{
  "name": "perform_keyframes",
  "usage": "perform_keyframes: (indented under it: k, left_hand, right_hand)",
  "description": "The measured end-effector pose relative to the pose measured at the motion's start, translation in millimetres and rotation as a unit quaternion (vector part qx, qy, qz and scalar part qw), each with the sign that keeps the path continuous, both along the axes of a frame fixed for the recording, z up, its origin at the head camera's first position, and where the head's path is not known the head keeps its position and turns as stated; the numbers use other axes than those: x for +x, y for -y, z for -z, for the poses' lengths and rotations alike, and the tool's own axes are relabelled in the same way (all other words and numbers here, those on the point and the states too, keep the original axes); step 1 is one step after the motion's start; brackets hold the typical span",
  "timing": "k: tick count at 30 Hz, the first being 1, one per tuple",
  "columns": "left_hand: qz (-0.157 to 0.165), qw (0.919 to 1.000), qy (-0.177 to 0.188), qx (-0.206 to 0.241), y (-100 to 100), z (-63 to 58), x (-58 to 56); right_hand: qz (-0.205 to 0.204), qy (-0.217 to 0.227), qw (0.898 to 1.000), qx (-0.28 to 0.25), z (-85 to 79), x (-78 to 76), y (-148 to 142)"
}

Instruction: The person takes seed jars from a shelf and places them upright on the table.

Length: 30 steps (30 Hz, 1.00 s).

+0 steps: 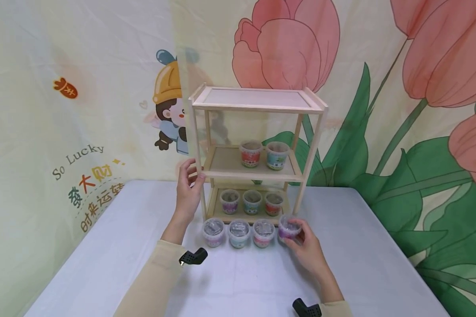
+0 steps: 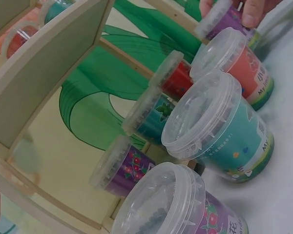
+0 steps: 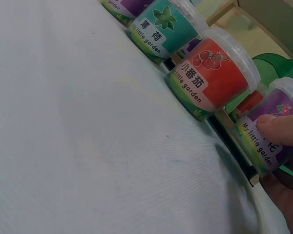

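My right hand grips a purple-labelled plastic cup with a clear lid, thumb on its label in the right wrist view. This cup is at the right end of a row in front of the shelf. To its left stand a red-labelled cup, a teal-labelled cup and another purple-labelled cup. Farther left, my left hand holds the left front post of the small wooden shelf, thumb at the front. Only a sliver of that hand shows in the left wrist view.
On the shelf's bottom board stand a purple cup, a teal cup and a red cup. A red cup and a blue cup are on the middle board. White cloth covers the table; a printed curtain hangs behind.
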<state>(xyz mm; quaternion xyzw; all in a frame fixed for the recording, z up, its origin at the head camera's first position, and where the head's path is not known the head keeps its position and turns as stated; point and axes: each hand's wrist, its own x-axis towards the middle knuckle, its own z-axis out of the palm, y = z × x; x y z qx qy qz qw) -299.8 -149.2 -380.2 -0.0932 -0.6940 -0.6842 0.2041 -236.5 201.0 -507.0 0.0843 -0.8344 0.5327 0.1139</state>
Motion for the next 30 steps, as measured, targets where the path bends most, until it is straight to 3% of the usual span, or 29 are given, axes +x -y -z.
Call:
perform_keyframes:
  k: [4,12,21,30]
  left_hand:
    - [0.003,1.0,0.003,-0.002,-1.8,-6.3,7.6]
    - [0.001,1.0,0.007,-0.002,-1.9,-6.5,7.4]
    - [-0.003,1.0,-0.004,-0.001,4.6,15.2,-15.4]
    - [-0.007,0.9996,-0.028,-0.004,4.7,17.6,-16.6]
  right_hand:
    - [-0.008,-0.009,1.0,0.013,4.3,-1.1,0.1]
    - [-0.014,0.002,1.0,0.012,10.3,-1.7,-0.6]
    - [-0.015,0.039,0.999,0.028,12.0,-3.0,-3.5]
    - [-0.017,0.051,0.998,0.03,10.3,-3.4,-4.0]
